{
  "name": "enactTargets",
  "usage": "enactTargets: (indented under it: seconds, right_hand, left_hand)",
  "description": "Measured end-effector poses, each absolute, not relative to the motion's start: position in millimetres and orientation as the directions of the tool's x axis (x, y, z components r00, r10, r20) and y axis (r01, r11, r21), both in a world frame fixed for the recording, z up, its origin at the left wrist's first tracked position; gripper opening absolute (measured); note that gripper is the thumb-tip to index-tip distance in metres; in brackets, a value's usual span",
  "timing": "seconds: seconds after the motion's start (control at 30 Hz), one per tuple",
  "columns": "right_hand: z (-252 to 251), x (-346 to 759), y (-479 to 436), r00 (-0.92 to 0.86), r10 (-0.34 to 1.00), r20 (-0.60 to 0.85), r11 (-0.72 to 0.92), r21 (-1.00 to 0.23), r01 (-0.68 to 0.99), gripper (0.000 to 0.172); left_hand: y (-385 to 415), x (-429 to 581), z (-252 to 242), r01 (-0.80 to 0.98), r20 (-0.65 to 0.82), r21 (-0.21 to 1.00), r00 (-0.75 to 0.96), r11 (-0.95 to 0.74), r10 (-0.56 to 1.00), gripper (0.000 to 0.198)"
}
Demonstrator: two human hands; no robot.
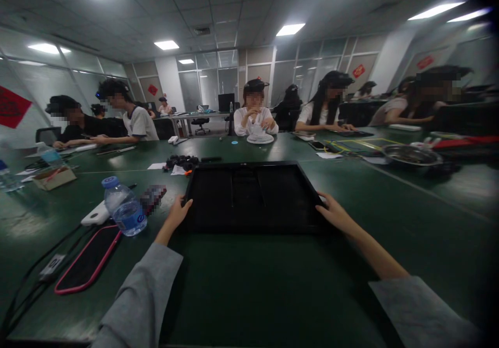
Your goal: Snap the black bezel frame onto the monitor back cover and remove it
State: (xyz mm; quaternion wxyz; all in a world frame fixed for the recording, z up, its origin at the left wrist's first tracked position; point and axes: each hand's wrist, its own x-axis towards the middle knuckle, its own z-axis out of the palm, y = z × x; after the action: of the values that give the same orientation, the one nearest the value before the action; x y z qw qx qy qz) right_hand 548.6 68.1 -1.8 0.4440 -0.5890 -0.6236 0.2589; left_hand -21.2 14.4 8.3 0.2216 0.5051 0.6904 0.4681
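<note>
left hand (pixel 178 214): gripping the left rim of the tray; thumb laid over the edge, other fingers partly hidden behind it.
black tray (pixel 288 197): one, rectangular, raised rim, wide side toward the wearer; held between both hands, mid-table. whether it rests on the table cannot be told.
right hand (pixel 334 213): closed about the right rim, thumb on the near side, remaining fingers curled over the edge.

surface: green table (pixel 249 285), glossy. on it, left to right: small carton (pixel 55 178), open; phone (pixel 89 261), pink-edged, lying flat; white power strip (pixel 95 214), beside the bottle; water bottle (pixel 123 208), clear, blue cap, upright; dark clutter (pixel 181 162), indistinct; white fan (pixel 260 138), at the far edge; metal bowl (pixel 413 155), contents unclear.

room: red paper (pixel 13 107) at far left; several seated people in dark caps across the table; glass partitions; ceiling lights (pixel 290 29), lit.
</note>
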Motion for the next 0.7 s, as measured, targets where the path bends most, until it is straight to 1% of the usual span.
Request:
enactTargets:
  seconds: [0.1, 0.13, 0.2, 0.37, 0.47, 0.57, 0.63, 0.7]
  right_hand:
    - [7.5, 550.3, 61.0, 0.047, 0.994, 0.103, 0.078, -0.921, 0.381, 0.065]
    - [11.4, 549.0, 61.7, 0.047, 0.996, 0.076, 0.055, -0.934, 0.354, 0.065]
    - [18.4, 545.8, 66.8, 0.058, 0.997, 0.05, 0.029, -0.946, 0.322, 0.067]
    - [22.2, 545.0, 81.0, 0.045, 0.996, 0.072, 0.06, -0.971, 0.233, 0.075]
    - [17.2, 546.5, 81.6, 0.07, 0.995, 0.075, 0.061, -0.981, 0.183, 0.079]
    - [11.3, 546.7, 78.1, 0.119, 0.987, 0.103, 0.084, -0.984, 0.156, 0.078]
    - [8.2, 547.2, 75.2, 0.166, 0.977, 0.132, 0.107, -0.983, 0.149, 0.076]
    - [6.4, 549.2, 72.8, 0.212, 0.965, 0.153, 0.123, -0.981, 0.147, 0.074]
  left_hand:
    - [11.2, -26.9, 12.8, 0.38, 0.07, 0.921, -0.37, 0.082, 0.926, 0.059]
    - [10.9, -27.5, 14.7, 0.373, 0.058, 0.923, -0.375, 0.093, 0.925, 0.059]
    - [11.4, -27.6, 18.1, 0.421, 0.085, 0.901, -0.398, 0.1, 0.914, 0.057]
    - [13.3, -28.6, 18.6, 0.572, 0.23, 0.819, -0.399, 0.045, 0.888, 0.053]
    - [14.1, -30.2, 15.3, 0.609, 0.26, 0.793, -0.367, 0.019, 0.893, 0.049]
    - [16.2, -31.6, 11.5, 0.574, 0.253, 0.819, -0.369, 0.005, 0.894, 0.046]
    - [18.2, -33.0, 8.8, 0.488, 0.218, 0.873, -0.401, 0.006, 0.89, 0.047]
    - [20.2, -35.2, 6.0, 0.435, 0.174, 0.9, -0.425, 0.032, 0.888, 0.05]
